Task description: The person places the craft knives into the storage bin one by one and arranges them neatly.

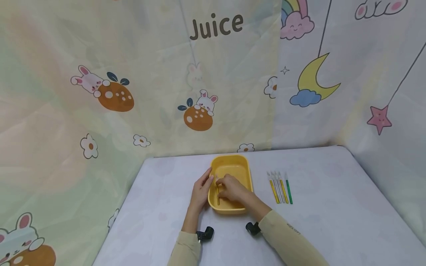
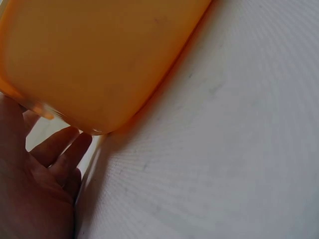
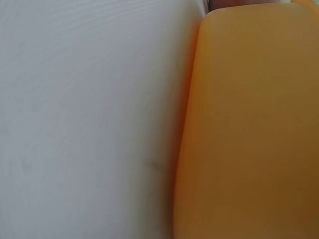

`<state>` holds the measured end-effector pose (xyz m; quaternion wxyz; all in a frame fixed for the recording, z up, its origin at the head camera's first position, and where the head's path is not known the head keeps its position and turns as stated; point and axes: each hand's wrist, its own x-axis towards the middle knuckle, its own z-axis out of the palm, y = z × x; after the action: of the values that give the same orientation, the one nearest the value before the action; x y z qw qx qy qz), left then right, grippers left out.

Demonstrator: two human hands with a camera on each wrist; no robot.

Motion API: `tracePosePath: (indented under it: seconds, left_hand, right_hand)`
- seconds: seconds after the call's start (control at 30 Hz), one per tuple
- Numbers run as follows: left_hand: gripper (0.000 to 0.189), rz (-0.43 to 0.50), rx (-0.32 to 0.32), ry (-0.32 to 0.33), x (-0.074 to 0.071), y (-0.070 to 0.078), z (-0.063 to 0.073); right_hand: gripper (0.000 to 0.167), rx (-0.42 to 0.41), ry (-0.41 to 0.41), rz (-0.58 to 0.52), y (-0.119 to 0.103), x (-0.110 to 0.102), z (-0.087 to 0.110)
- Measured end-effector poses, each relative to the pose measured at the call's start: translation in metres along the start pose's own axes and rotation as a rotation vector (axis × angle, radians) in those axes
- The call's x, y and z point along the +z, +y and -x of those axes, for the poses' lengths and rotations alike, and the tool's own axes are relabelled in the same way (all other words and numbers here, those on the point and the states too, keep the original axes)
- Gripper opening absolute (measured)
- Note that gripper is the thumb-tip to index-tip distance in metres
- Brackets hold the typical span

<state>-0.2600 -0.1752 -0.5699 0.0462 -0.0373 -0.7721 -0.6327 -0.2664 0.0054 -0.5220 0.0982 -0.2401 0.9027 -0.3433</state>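
A yellow plastic bin (image 1: 233,211) with rounded corners sits on the table. My left hand (image 1: 201,190) rests along its left side, fingers extended against the outer wall. In the left wrist view, the left fingers (image 2: 70,147) touch the corner of the orange-looking bin (image 2: 109,59). My right hand (image 1: 233,189) reaches inside the bin, with bent thumb and fingers pinching a slim pen-like stick (image 1: 218,199). This stick has a gold lower part and a pale top, and lies lengthwise near the bin's left wall. The right wrist view shows mostly the bin's side wall (image 3: 249,124).
To the right of the bin, several similar slim sticks (image 1: 279,188) lie side by side with pale pointed ends away from me; their lower parts are yellow, silver and green. A printed cloth backdrop (image 1: 159,92) stands behind the white-covered table (image 1: 332,214).
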Motion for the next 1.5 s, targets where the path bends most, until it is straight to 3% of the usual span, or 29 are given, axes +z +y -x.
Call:
tracePosePath:
  seconds: [0.27,0.47,0.73,1.23,1.5]
  left_hand:
    - [0.044,-0.012,0.000,-0.006,0.000,0.000,-0.002]
    - [0.044,-0.026,0.002,-0.010,0.003,0.001,-0.003]
    - [0.045,-0.023,0.004,-0.012,0.003,0.003,-0.002]
    - [0.046,-0.013,-0.027,-0.002,0.002,0.001,0.000]
    - [0.045,-0.007,-0.028,0.005,0.001,0.002,0.000]
  right_hand:
    - [0.046,-0.015,0.079,0.025,0.002,-0.002,0.000]
    - [0.057,0.022,0.177,0.024,0.001,-0.003,0.002]
    - [0.063,-0.002,0.341,0.157,-0.003,-0.009,0.007]
    - [0.064,-0.078,0.517,0.087,0.008,-0.036,0.030]
    - [0.064,-0.092,0.545,0.049,0.020,-0.040,0.035]
